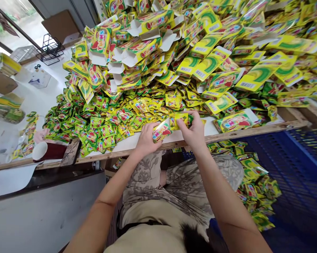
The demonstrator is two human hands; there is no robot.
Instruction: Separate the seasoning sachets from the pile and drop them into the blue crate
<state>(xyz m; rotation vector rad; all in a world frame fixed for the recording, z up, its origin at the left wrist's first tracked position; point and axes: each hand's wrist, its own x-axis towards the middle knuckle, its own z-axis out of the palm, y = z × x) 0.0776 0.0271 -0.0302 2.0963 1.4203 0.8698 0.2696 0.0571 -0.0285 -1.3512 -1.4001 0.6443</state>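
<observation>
My left hand (147, 139) is wrapped round a small yellow and green candy box (161, 131) with a watermelon picture, just above the table's front edge. Close beside the box's right end, my right hand (192, 130) pinches yellow candy packets (181, 116) between thumb and fingers. How many packets are in the pinch I cannot tell. Beyond both hands spreads a heap of green candy packets (105, 130) and yellow candy packets (147, 105). Another box with a white flap (236, 120) lies at the edge to the right.
A large pile of candy boxes (205, 59), many with flaps raised, covers the back of the table. A dark red paper cup (54, 151) lies on its side at left. A blue crate (292, 175) holds packets at lower right. A black wire rack (50, 49) stands far left.
</observation>
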